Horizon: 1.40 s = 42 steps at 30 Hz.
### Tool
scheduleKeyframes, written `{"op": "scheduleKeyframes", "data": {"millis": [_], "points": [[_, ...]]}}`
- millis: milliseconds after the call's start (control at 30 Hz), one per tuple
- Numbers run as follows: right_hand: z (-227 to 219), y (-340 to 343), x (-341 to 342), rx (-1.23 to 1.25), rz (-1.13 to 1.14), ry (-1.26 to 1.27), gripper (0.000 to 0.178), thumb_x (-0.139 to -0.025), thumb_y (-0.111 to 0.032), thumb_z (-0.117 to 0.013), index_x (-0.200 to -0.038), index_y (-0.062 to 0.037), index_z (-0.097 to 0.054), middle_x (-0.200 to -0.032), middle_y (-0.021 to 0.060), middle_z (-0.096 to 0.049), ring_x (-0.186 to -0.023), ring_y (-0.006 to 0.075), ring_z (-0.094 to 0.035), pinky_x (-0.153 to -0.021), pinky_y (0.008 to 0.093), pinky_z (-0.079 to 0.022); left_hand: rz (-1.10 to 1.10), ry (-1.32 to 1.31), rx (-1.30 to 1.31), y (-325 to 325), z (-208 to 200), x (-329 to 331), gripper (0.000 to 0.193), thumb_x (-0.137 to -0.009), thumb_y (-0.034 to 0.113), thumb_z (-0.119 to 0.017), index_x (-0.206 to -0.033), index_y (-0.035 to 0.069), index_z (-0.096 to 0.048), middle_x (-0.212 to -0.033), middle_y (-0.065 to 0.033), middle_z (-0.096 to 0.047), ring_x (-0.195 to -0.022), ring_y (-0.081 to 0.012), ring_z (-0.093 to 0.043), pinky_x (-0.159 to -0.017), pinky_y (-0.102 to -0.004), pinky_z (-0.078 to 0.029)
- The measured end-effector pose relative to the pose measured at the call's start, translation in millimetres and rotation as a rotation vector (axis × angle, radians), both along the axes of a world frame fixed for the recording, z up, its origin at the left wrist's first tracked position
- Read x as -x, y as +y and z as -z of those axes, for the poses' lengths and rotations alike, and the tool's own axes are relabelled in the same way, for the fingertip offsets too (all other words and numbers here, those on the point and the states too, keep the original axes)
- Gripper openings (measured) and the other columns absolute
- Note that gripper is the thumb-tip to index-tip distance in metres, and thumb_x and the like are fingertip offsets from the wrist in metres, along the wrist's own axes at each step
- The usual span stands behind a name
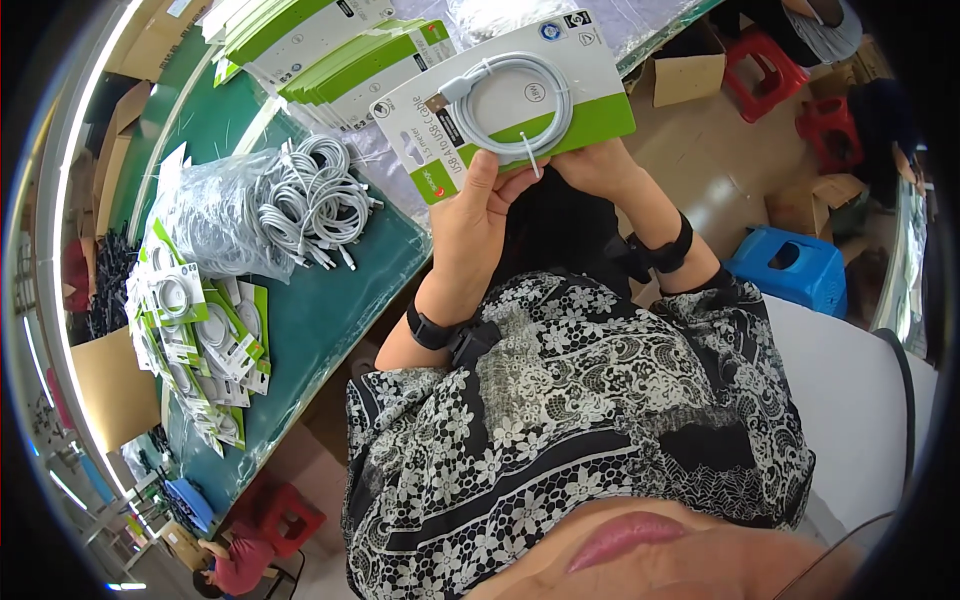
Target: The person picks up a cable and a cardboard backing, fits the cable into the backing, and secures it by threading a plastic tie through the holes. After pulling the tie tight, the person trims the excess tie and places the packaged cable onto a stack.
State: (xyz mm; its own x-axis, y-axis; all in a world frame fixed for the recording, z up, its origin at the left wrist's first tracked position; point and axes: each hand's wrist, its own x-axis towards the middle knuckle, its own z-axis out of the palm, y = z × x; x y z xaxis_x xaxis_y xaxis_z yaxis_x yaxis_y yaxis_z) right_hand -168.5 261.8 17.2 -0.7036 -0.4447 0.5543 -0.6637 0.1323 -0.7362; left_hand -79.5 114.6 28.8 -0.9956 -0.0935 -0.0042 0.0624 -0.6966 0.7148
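A white and green packaging card [605, 85] with a coiled pale grey USB cable [560, 110] on its front is held up in front of me. My left hand [478, 212] grips the card's lower edge, its thumb on the front beside a white tie [530, 155] that sticks out from the coil. Under the same edge, farther right, my right hand [600, 168] supports the card, with its fingers mostly hidden behind. The cable's metal plug [436, 103] lies near the card's left end, and a second tie crosses the top of the coil.
On the green table [310, 320] at left lie a plastic bag [215, 215] with coiled grey cables [318, 200] and a pile of carded cables [205, 345]. Stacks of blank cards [370, 75] stand behind. A blue stool [790, 270], red stools [762, 75] and cartons are at right.
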Motion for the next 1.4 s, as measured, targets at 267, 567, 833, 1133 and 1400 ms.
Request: {"op": "scheduleKeyframes", "data": {"millis": [267,567,833,1133,1400], "points": [[8,-7,2,0.126,-0.027,0.039,0.031,-0.076,-0.008,-0.068,-0.105,-0.0014,-0.061,-0.098,0.0089,-0.065,-0.086,0.0199,-0.063,-0.073,0.0319,-0.050,0.048,0.030,-0.053,-2,7,-3,0.032,-0.097,0.016,-0.048,-0.123,-0.003,-0.046,-0.111,-0.0137,-0.061,-0.096,-0.0282,-0.065,-0.082,-0.0373,-0.055],[16,10,-3,0.033,-0.131,-0.607,0.031,-0.079,-0.005,-0.064,-0.108,0.0020,-0.057,-0.097,0.0082,-0.065,-0.086,0.0177,-0.062,-0.073,0.0318,-0.050,-0.015,0.151,0.118,-12,-5,4,0.031,-0.098,0.016,-0.046,-0.122,-0.004,-0.046,-0.112,-0.0149,-0.060,-0.097,-0.0299,-0.064,-0.083,-0.0371,-0.055],[8,-10,-1,0.070,0.134,0.206,0.027,-0.079,0.002,-0.058,-0.106,0.0040,-0.057,-0.095,0.0135,-0.063,-0.088,0.0281,-0.061,-0.075,0.0361,-0.049,0.068,-0.009,-0.022,-7,12,0,0.031,-0.098,0.016,-0.045,-0.120,-0.005,-0.046,-0.114,-0.0167,-0.059,-0.099,-0.0309,-0.064,-0.083,-0.0366,-0.056],[20,-14,-5,-0.118,0.099,0.350,0.028,-0.078,0.004,-0.058,-0.105,-0.0009,-0.061,-0.098,0.0162,-0.063,-0.099,0.0348,-0.059,-0.082,0.0393,-0.048,-0.136,0.022,0.176,-14,22,16,0.027,-0.098,0.017,-0.047,-0.116,-0.003,-0.050,-0.099,-0.0123,-0.063,-0.087,-0.0241,-0.065,-0.075,-0.0328,-0.056],[41,-3,5,-0.196,-0.136,0.268,0.030,-0.083,0.004,-0.056,-0.112,-0.0025,-0.057,-0.108,0.0097,-0.062,-0.098,0.0255,-0.060,-0.083,0.0359,-0.049,-0.067,0.042,0.260,-23,42,20,0.024,-0.097,0.016,-0.049,-0.109,-0.004,-0.053,-0.092,-0.0100,-0.063,-0.075,-0.0191,-0.064,-0.065,-0.0280,-0.053]]}}
